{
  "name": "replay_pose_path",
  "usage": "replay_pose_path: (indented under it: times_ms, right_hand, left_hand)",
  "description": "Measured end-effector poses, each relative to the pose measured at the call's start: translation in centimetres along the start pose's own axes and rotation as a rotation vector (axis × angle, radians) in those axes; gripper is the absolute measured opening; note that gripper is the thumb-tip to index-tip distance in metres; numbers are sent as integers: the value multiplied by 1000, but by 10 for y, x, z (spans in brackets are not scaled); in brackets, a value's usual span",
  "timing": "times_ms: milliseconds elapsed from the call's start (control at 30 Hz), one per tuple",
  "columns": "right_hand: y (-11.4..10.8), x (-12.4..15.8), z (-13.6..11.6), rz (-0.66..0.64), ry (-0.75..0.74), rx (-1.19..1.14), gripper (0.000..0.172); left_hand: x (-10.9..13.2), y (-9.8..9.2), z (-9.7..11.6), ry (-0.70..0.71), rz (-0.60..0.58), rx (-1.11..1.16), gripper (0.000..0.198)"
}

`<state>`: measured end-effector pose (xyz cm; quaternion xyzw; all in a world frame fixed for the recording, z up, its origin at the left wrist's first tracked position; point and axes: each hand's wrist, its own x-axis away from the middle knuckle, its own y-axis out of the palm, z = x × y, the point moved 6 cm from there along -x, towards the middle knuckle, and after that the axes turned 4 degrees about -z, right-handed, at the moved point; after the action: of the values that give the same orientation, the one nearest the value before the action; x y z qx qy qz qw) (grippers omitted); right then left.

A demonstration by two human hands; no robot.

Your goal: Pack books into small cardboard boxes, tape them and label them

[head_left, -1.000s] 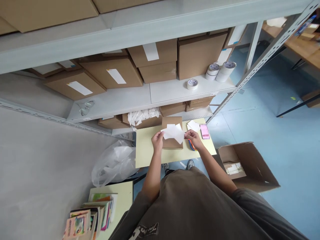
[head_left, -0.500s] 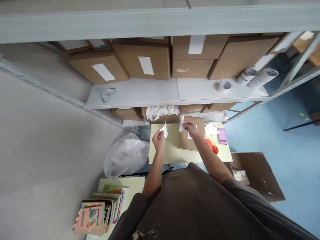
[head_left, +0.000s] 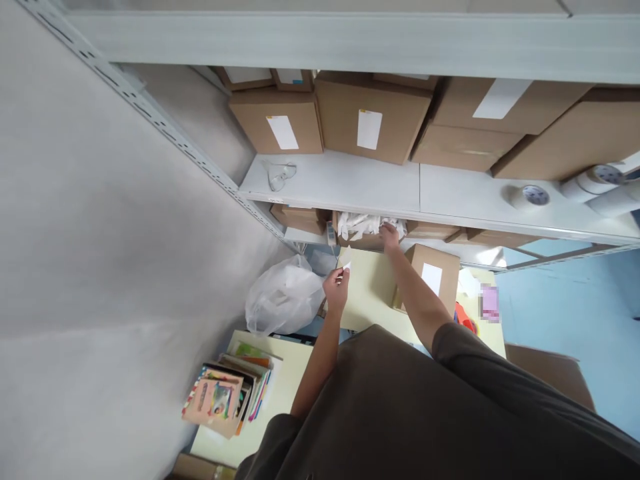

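My left hand (head_left: pixel 337 287) is closed in a pinch on a small white paper slip (head_left: pixel 347 257), held above the left part of the cream table. At the lower shelf, my right hand (head_left: pixel 391 235) reaches to an open cardboard box (head_left: pixel 367 243) heaped with crumpled white paper strips (head_left: pixel 357 224). Its fingers touch or overlap the strips and are blurred, so I cannot tell whether they grip one. Under my right forearm lies a closed brown carton (head_left: pixel 447 265) with a white label (head_left: pixel 431 278) on it.
An orange-red tape dispenser (head_left: pixel 465 318), white papers (head_left: pixel 469 283) and a blurred pink item (head_left: pixel 490 303) lie to the right. Cartons and tape rolls (head_left: pixel 533 196) fill the shelf (head_left: pixel 345 177). A plastic bag (head_left: pixel 285 297) and stacked books (head_left: pixel 225 397) are at the left.
My right hand has moved forward from above the carton to the box of paper strips; the slip it held is no longer distinct. My left hand keeps its slip. The view has shifted left.
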<state>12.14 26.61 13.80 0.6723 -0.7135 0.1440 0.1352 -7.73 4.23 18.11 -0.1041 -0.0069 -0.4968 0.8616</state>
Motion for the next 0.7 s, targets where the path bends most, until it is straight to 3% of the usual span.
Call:
replay_pose_path:
  times_ms: [67, 133, 267, 333, 467, 567, 633, 700]
  right_hand:
    - [-22, 31, 17, 27, 8, -14, 31]
    - [-44, 71, 38, -27, 26, -31, 38]
    - [-83, 152, 74, -213, 114, -136, 54]
    - [-107, 180, 82, -212, 131, -231, 56]
    - [-167, 201, 84, -33, 79, -288, 48]
    - [-216, 202, 86, 142, 55, -292, 50]
    - [-241, 203, 90, 196, 72, -299, 50]
    - [-258, 204, 95, 177, 101, -302, 49]
  left_hand:
    - [-4, 9, 1, 47, -34, -23, 36]
    - [-6, 27, 4, 111, -102, -64, 33]
    - [7, 84, 10, 263, -331, -248, 24]
    - [27, 118, 14, 367, -458, -350, 21]
    - [83, 175, 22, 529, -655, -493, 20]
    - [117, 205, 23, 569, -740, -521, 45]
    - [123, 217, 19, 483, -681, -484, 59]
    - [119, 225, 6, 273, -571, -416, 55]
